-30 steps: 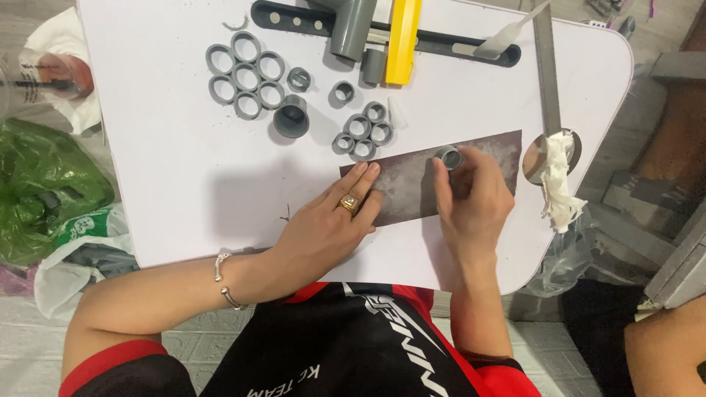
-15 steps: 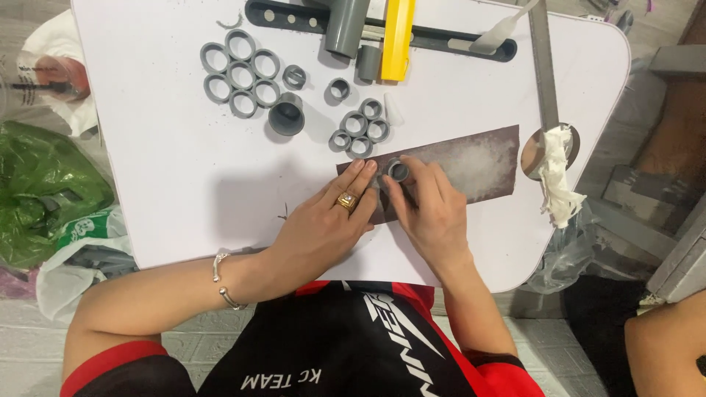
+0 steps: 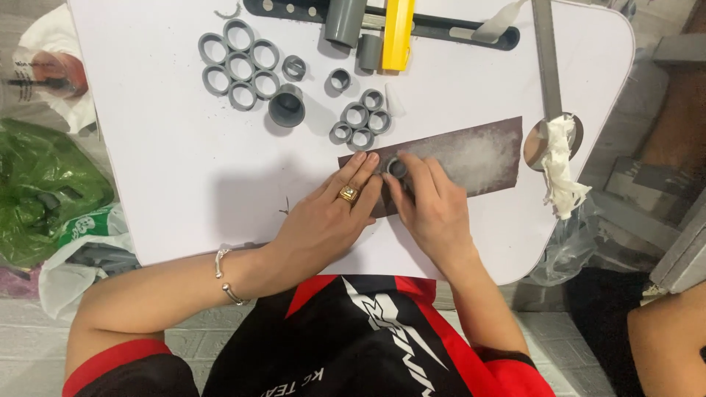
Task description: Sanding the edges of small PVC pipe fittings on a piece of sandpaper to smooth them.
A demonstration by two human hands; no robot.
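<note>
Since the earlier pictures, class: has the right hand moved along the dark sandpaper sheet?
Yes. The right hand, pressing a small grey ring, slid leftward along the sandpaper sheet toward the left hand.

Loose grey rings (image 3: 239, 62), a yellow tool (image 3: 398, 33), green bag (image 3: 40, 187).

Lighting was bright, soft, pretty even, came from above. White table (image 3: 184, 162) nearly blew out, no hard glare though. Faint grey shadow sat on table left of left hand (image 3: 323, 220), small soft shadows under grey rings (image 3: 239, 62). Sandpaper (image 3: 471, 154) showed pale dusty patch, not glare. Centre was sharp, hands had no real motion blur. Edges bent a bit, wide lens. Green bag (image 3: 37, 187) and floor looked dimmer, softer.
</note>
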